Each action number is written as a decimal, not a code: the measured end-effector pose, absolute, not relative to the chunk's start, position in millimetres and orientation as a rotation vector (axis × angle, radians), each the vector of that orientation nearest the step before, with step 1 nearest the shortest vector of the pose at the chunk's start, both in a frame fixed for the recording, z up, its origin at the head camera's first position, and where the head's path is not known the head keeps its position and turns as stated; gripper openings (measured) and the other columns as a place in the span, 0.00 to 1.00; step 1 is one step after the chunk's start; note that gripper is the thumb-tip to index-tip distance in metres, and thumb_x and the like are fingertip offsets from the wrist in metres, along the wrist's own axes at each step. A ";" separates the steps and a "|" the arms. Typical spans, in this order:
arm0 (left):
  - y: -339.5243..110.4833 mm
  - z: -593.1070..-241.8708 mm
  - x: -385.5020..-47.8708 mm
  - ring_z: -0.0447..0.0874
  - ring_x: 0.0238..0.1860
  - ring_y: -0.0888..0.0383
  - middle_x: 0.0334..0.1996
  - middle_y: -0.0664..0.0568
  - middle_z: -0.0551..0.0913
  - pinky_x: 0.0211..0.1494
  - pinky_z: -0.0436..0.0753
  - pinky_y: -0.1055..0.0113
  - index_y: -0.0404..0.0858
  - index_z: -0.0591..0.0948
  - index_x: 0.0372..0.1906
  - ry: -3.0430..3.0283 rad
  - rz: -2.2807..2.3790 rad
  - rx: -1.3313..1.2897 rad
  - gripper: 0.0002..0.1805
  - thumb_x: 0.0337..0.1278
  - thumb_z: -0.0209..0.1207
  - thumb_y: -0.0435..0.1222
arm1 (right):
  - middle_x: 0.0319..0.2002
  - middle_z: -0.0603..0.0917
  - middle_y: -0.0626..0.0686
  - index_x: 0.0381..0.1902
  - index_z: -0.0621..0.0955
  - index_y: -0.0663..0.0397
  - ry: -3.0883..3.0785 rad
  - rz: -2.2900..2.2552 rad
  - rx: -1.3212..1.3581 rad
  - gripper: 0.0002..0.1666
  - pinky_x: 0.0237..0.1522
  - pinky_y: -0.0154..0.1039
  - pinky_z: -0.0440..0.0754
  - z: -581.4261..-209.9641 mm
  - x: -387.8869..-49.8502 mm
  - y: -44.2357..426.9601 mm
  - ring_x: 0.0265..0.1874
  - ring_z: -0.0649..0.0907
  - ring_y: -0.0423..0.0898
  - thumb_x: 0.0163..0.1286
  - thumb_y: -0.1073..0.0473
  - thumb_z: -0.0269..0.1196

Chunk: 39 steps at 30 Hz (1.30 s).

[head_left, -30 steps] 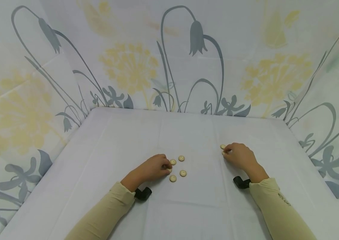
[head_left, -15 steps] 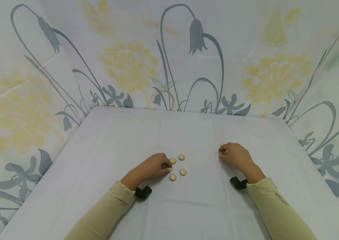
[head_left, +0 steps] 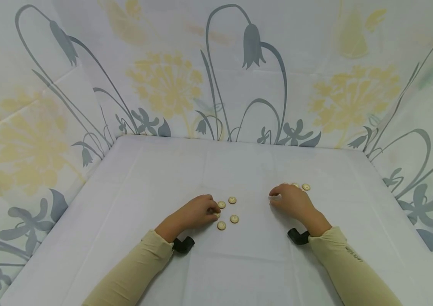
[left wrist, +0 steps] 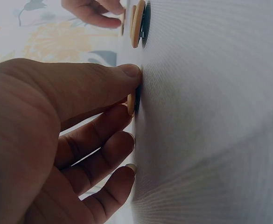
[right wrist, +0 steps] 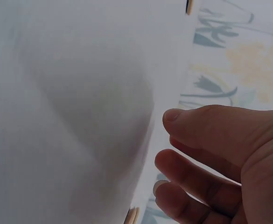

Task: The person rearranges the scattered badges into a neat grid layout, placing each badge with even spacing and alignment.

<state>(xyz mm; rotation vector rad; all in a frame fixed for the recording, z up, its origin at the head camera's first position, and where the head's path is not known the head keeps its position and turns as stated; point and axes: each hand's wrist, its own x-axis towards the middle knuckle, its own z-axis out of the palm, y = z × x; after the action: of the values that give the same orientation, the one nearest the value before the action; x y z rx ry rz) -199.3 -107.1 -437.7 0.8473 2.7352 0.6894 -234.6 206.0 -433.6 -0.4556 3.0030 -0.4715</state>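
My left hand (head_left: 200, 211) rests at the table with thumb and forefinger pinching a cream round button (left wrist: 131, 103), best seen in the left wrist view. Its other fingers touch the cloth beside it. Around those fingertips lie several similar buttons, among them an upper one (head_left: 232, 199), a right one (head_left: 234, 218) and a lower one (head_left: 221, 225). My right hand (head_left: 296, 203) hovers low over the cloth, thumb and fingers parted with nothing between them. Just behind it sit more buttons, one at the right (head_left: 306, 187) in full sight and others partly hidden by the knuckles.
White cloth covers the table (head_left: 239, 272), with light folds. Floral fabric walls (head_left: 300, 97) rise at the back and both sides. A black curved piece is worn at each wrist, the left one (head_left: 183, 245) and the right one (head_left: 298, 236).
My right hand has moved left, away from its buttons, and its fingers have parted. Buttons to its right have come into sight. The left hand has stayed in place.
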 end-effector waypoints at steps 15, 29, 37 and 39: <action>-106.8 -438.8 -199.7 0.77 0.39 0.61 0.35 0.55 0.79 0.48 0.77 0.63 0.40 0.86 0.43 2.725 0.714 0.826 0.08 0.59 0.64 0.36 | 0.45 0.86 0.51 0.45 0.86 0.51 2.970 -0.456 -0.558 0.14 0.47 0.49 0.81 -430.9 -224.3 182.3 0.47 0.84 0.52 0.62 0.55 0.66; -107.4 -438.8 -200.5 0.75 0.38 0.62 0.35 0.55 0.79 0.46 0.77 0.64 0.40 0.86 0.42 2.732 0.706 0.842 0.08 0.59 0.64 0.37 | 0.45 0.86 0.49 0.45 0.86 0.50 2.954 -0.452 -0.623 0.14 0.47 0.47 0.81 -429.7 -217.6 167.3 0.48 0.84 0.50 0.63 0.55 0.66; -107.1 -438.2 -199.5 0.75 0.37 0.62 0.34 0.56 0.78 0.45 0.76 0.64 0.40 0.86 0.42 2.735 0.698 0.839 0.08 0.59 0.64 0.37 | 0.44 0.87 0.49 0.45 0.86 0.50 2.947 -0.464 -0.680 0.14 0.48 0.47 0.81 -431.2 -213.6 161.6 0.48 0.84 0.50 0.61 0.55 0.67; -106.7 -437.9 -199.6 0.74 0.37 0.62 0.34 0.56 0.78 0.45 0.76 0.64 0.40 0.86 0.42 2.733 0.702 0.841 0.08 0.59 0.64 0.37 | 0.45 0.87 0.49 0.45 0.86 0.50 2.943 -0.470 -0.678 0.14 0.48 0.48 0.81 -430.4 -211.9 160.4 0.48 0.84 0.51 0.61 0.55 0.67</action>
<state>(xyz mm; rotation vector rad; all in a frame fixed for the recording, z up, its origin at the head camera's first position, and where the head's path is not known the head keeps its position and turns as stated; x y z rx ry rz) -199.6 -106.7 -437.9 0.8410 2.7325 0.7019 -211.9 160.4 -430.4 -0.6783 2.9428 -0.4697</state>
